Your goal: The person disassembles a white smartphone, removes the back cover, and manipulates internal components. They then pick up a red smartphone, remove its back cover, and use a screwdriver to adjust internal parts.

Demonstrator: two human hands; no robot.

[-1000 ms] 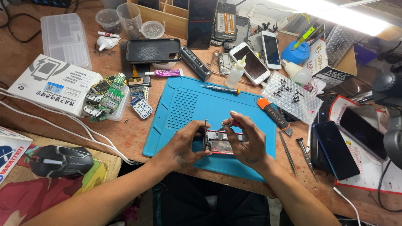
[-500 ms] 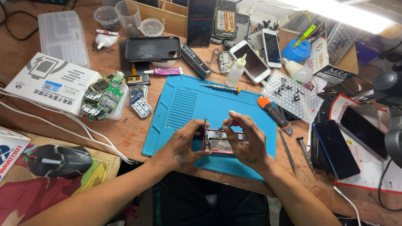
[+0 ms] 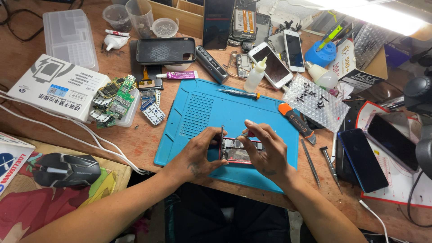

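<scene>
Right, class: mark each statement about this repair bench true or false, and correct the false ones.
1. Both hands, left hand and right hand, are on the opened phone. True.
2. The phone lies on a red mat. False: the mat is blue.
3. A black computer mouse sits left of the mat. True.
4. The orange-handled tool is in the right hand. False: it lies on the mat's right edge.
5. A small white squeeze bottle stands beyond the mat. True.
</scene>
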